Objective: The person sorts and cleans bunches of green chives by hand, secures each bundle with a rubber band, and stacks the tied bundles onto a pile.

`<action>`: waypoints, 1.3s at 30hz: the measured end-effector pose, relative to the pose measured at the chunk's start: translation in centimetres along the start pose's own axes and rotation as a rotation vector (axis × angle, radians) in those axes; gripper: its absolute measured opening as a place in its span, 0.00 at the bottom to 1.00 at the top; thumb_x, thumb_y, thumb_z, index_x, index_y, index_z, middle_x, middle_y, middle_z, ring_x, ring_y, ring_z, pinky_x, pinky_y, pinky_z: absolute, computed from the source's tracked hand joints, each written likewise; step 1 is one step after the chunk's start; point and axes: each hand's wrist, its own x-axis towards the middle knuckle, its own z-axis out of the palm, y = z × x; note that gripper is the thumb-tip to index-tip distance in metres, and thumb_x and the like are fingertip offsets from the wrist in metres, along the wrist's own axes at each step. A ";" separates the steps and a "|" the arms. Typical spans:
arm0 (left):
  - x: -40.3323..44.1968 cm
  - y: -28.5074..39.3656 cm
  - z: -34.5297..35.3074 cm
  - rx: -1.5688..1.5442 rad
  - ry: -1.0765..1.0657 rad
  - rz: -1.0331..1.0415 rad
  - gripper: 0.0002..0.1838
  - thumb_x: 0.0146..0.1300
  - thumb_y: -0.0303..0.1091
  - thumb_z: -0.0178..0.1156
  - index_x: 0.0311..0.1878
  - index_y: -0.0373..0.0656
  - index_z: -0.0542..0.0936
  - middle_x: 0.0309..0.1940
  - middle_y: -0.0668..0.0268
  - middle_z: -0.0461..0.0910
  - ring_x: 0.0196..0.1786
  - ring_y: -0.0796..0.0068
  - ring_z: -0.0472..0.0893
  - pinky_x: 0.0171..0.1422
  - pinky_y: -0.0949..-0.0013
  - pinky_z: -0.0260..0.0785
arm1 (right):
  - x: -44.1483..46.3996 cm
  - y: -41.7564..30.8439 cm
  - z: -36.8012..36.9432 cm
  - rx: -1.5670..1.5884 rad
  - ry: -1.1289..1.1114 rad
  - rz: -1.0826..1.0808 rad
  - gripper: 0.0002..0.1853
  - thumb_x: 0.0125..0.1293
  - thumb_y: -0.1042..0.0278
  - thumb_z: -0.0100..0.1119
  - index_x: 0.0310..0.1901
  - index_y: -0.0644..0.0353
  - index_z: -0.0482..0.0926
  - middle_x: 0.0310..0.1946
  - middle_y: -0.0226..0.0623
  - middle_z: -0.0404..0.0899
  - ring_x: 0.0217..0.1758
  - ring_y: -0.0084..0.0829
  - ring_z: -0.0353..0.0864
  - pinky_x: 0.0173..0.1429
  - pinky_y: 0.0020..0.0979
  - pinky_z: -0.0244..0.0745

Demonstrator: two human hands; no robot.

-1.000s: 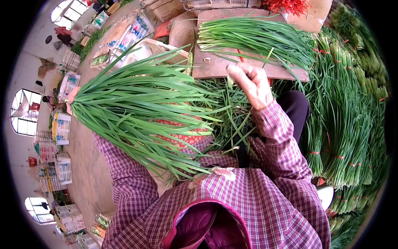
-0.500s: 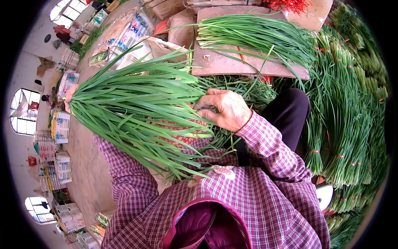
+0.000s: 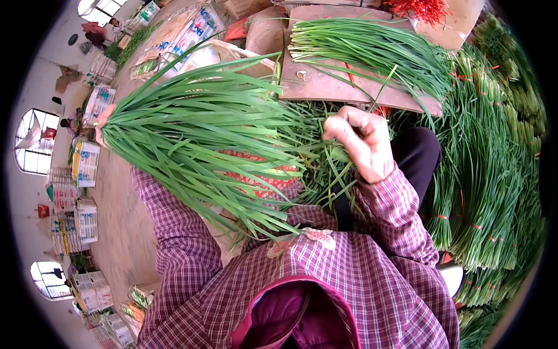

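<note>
My left hand (image 3: 103,123) is closed around the gathered end of a bunch of long green leaves (image 3: 197,128), whose loose tips fan out to the right across my lap. To the right of those tips my right hand (image 3: 363,139) is raised, its thumb and fingers pinched together; what they hold, if anything, is too small to make out. Beneath it is a heap of loose green leaves (image 3: 325,163). Beyond it, a second pile of green stalks (image 3: 366,49) lies on a brown board (image 3: 314,87), its pale ends to the left.
Bundles tied with red bands (image 3: 482,174) are stacked along the right. Red ties (image 3: 415,9) lie at the board's far edge. A white crate (image 3: 247,61) stands behind the held bunch. Stacked boxes (image 3: 87,163) and people are in the left background.
My right hand was at the leaf tips half a second ago and has moved right and up, away from them. My left hand still holds the bunch. The view has shifted slightly.
</note>
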 end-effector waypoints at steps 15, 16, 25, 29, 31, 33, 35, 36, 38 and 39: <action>0.8 -1.9 0.3 1.252 1.285 0.276 0.15 0.60 0.40 0.62 0.45 0.41 0.79 0.43 0.58 0.82 0.46 0.58 0.81 0.56 0.50 0.72 | 0.0 -1.0 -3.6 -0.334 0.181 0.002 0.11 0.70 0.66 0.58 0.42 0.67 0.81 0.28 0.32 0.78 0.32 0.20 0.72 0.41 0.24 0.70; 0.9 -2.3 0.6 1.338 1.251 0.270 0.15 0.60 0.40 0.62 0.45 0.41 0.78 0.42 0.60 0.82 0.45 0.59 0.81 0.54 0.52 0.72 | 0.2 -1.4 -3.8 -0.309 0.199 0.002 0.12 0.70 0.65 0.58 0.43 0.66 0.81 0.28 0.29 0.78 0.32 0.18 0.71 0.40 0.22 0.69; 15.8 -3.6 6.6 1.562 0.611 0.413 0.16 0.57 0.24 0.68 0.47 0.28 0.77 0.36 0.55 0.81 0.35 0.61 0.84 0.43 0.61 0.84 | 0.8 -1.8 -3.5 -0.320 0.188 -0.028 0.11 0.72 0.66 0.55 0.44 0.66 0.81 0.29 0.24 0.76 0.31 0.14 0.66 0.36 0.19 0.62; 18.4 -13.4 11.3 2.241 0.113 0.197 0.05 0.57 0.24 0.65 0.36 0.40 0.78 0.26 0.68 0.80 0.25 0.76 0.81 0.30 0.73 0.77 | 0.8 -2.4 -2.4 -0.351 0.144 -0.022 0.09 0.71 0.69 0.55 0.43 0.66 0.81 0.31 0.27 0.78 0.31 0.16 0.69 0.37 0.20 0.65; 17.0 -18.3 8.7 2.148 -0.513 -0.359 0.13 0.53 0.32 0.66 0.43 0.45 0.82 0.38 0.65 0.85 0.34 0.74 0.83 0.37 0.65 0.77 | 0.6 -2.5 -2.4 -0.325 0.130 -0.004 0.08 0.71 0.70 0.55 0.42 0.66 0.81 0.27 0.24 0.75 0.28 0.14 0.65 0.35 0.19 0.62; 12.1 -23.2 6.6 2.230 -0.738 -0.401 0.14 0.49 0.30 0.64 0.42 0.51 0.82 0.28 0.73 0.80 0.31 0.72 0.82 0.34 0.66 0.76 | 0.2 -2.5 -2.4 -0.321 0.131 0.006 0.08 0.71 0.70 0.55 0.42 0.65 0.81 0.26 0.23 0.72 0.27 0.14 0.64 0.34 0.19 0.61; 5.6 -27.9 5.2 2.264 -0.766 -0.850 0.14 0.48 0.28 0.63 0.42 0.51 0.81 0.18 0.71 0.75 0.24 0.75 0.80 0.26 0.68 0.75 | -0.4 -2.5 -2.6 -0.330 0.120 0.008 0.08 0.72 0.70 0.54 0.42 0.65 0.81 0.25 0.22 0.72 0.28 0.14 0.64 0.34 0.19 0.60; 2.7 -30.0 5.1 2.117 -0.803 -1.088 0.12 0.52 0.29 0.63 0.42 0.47 0.80 0.19 0.70 0.76 0.25 0.78 0.79 0.28 0.70 0.74 | -0.7 -2.3 -2.8 -0.340 0.120 0.035 0.08 0.72 0.70 0.54 0.42 0.66 0.81 0.25 0.22 0.72 0.28 0.14 0.64 0.34 0.19 0.60; -5.9 -33.2 3.1 2.091 -0.954 -0.900 0.11 0.55 0.31 0.63 0.43 0.44 0.80 0.21 0.71 0.76 0.25 0.78 0.76 0.30 0.72 0.72 | -1.2 -1.6 -2.9 -0.327 0.085 0.087 0.09 0.72 0.70 0.55 0.42 0.66 0.81 0.25 0.22 0.71 0.28 0.14 0.64 0.34 0.19 0.60; -9.5 -34.5 2.5 2.075 -0.879 -0.763 0.12 0.55 0.30 0.63 0.44 0.43 0.80 0.22 0.71 0.77 0.25 0.78 0.75 0.31 0.72 0.71 | -1.3 -1.3 -3.0 -0.306 0.061 0.120 0.09 0.72 0.69 0.55 0.42 0.66 0.81 0.25 0.22 0.71 0.28 0.14 0.64 0.34 0.19 0.60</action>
